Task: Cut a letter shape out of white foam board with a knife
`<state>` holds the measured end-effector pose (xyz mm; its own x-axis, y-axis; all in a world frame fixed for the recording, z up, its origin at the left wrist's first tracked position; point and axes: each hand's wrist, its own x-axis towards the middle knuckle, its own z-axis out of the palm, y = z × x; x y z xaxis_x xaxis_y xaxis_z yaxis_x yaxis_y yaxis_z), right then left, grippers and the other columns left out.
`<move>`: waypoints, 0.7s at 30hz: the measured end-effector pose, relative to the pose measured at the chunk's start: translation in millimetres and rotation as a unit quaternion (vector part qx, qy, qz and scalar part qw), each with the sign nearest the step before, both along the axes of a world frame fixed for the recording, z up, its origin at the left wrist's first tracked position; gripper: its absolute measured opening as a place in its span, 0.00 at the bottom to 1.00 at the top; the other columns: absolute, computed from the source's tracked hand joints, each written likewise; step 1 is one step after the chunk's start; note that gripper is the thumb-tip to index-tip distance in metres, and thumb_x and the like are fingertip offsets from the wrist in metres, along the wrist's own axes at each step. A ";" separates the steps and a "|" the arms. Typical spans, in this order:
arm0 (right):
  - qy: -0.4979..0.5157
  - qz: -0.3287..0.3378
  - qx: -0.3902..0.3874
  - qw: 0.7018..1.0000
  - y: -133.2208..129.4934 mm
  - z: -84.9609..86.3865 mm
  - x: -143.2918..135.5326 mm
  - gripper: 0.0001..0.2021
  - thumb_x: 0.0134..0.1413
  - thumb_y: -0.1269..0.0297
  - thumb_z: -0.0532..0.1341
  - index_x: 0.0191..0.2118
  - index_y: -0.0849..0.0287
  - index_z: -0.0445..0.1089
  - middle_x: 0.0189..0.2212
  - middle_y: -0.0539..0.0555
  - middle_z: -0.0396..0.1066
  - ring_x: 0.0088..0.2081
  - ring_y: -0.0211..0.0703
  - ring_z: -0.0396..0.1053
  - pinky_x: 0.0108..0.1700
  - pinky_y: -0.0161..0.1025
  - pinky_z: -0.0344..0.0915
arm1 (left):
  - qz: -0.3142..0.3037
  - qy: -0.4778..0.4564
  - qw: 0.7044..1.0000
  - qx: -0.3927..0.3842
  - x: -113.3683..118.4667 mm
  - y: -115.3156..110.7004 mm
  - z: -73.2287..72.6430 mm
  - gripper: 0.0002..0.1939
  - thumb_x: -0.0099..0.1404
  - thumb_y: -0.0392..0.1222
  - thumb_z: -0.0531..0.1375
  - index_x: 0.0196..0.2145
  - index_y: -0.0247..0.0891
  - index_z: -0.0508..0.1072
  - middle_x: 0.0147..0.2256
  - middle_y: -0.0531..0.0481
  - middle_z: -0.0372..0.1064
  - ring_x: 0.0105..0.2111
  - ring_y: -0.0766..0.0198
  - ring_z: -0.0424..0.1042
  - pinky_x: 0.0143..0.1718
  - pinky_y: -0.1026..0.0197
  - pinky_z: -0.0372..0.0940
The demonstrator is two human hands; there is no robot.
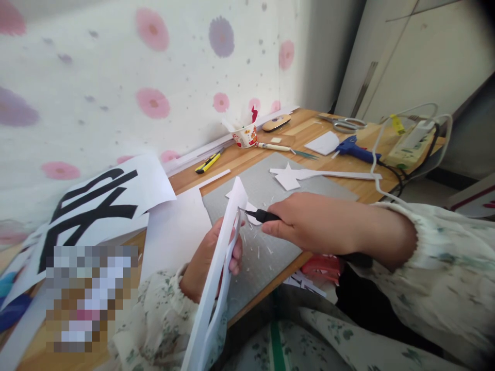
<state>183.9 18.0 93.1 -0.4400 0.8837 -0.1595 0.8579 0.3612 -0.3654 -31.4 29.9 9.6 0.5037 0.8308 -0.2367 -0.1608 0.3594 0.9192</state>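
My left hand [232,247] is closed around a long white foam board piece [220,263], which stands on edge and slants from the bottom of the view up over the mat. A narrow opening runs along its length. In my right hand [299,216] is a black-handled craft knife [263,215], its thin dark tip touching the board near the upper end. Beneath both hands lies a grey cutting mat [266,281] strewn with small white shavings. A white star-shaped cutout [287,178] on a long strip rests on the mat beyond my right hand. Another white piece is partly hidden behind the board.
Printed sheets [154,180] with black characters lie left. Along the back are a yellow utility knife [209,162], a paper cup [245,137], a computer mouse [276,123] and scissors [344,124]. A blue glue gun [358,149] and a corded power strip [412,144] sit right.
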 end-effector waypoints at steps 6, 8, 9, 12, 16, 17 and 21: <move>0.139 0.004 -0.120 0.983 7.0 -4.5 10.7 0.24 0.61 0.49 0.49 0.23 0.59 0.71 0.23 0.57 0.73 0.26 0.46 0.69 0.30 0.39 0.59 | -0.013 -0.011 1.000 -0.003 0.4 -0.6 -1.4 0.19 0.61 0.55 0.63 0.44 0.41 0.69 0.19 0.60 0.61 0.14 0.74 0.57 0.14 0.71 0.59; 0.147 0.011 -0.115 0.982 6.6 -6.1 10.0 0.24 0.61 0.49 0.48 0.23 0.58 0.70 0.23 0.56 0.73 0.26 0.45 0.69 0.30 0.38 0.58 | -0.003 -0.019 1.000 -0.025 1.7 -1.8 -1.4 0.19 0.61 0.54 0.63 0.45 0.41 0.69 0.19 0.59 0.61 0.14 0.74 0.57 0.14 0.71 0.58; 0.135 0.013 -0.102 0.986 5.6 -6.2 8.6 0.24 0.62 0.50 0.48 0.24 0.58 0.71 0.24 0.56 0.73 0.27 0.45 0.69 0.30 0.38 0.58 | 0.006 -0.023 0.999 -0.040 2.8 -2.4 -0.7 0.19 0.62 0.55 0.62 0.45 0.41 0.69 0.19 0.59 0.61 0.14 0.74 0.56 0.13 0.71 0.57; 0.065 0.019 -0.040 0.997 0.1 -4.4 3.7 0.20 0.61 0.51 0.50 0.32 0.58 0.72 0.28 0.58 0.74 0.30 0.47 0.69 0.29 0.39 0.55 | 0.032 -0.035 0.994 -0.095 7.5 -3.6 4.6 0.17 0.59 0.56 0.64 0.35 0.39 0.70 0.18 0.59 0.60 0.13 0.75 0.53 0.13 0.72 0.55; 0.057 0.034 0.002 0.998 -3.7 -2.4 6.5 0.16 0.60 0.51 0.54 0.35 0.57 0.72 0.28 0.54 0.73 0.29 0.45 0.68 0.28 0.38 0.53 | 0.044 -0.056 0.988 -0.139 13.2 -4.2 15.5 0.23 0.50 0.57 0.69 0.25 0.37 0.67 0.16 0.59 0.58 0.12 0.76 0.50 0.13 0.71 0.53; 0.085 0.028 0.001 0.996 -2.6 -3.4 9.2 0.15 0.59 0.51 0.55 0.35 0.57 0.71 0.27 0.53 0.72 0.29 0.44 0.67 0.29 0.37 0.54 | 0.048 -0.064 0.987 -0.139 14.0 -4.4 17.6 0.22 0.50 0.57 0.69 0.28 0.36 0.69 0.16 0.59 0.58 0.12 0.76 0.50 0.13 0.71 0.53; 0.303 -0.068 -0.046 0.949 8.7 -17.5 16.4 0.14 0.61 0.53 0.54 0.36 0.59 0.67 0.27 0.49 0.68 0.24 0.37 0.64 0.27 0.35 0.58 | 0.056 -0.094 0.985 -0.132 15.3 -6.6 20.3 0.23 0.52 0.56 0.67 0.39 0.35 0.74 0.16 0.59 0.60 0.13 0.74 0.52 0.14 0.70 0.57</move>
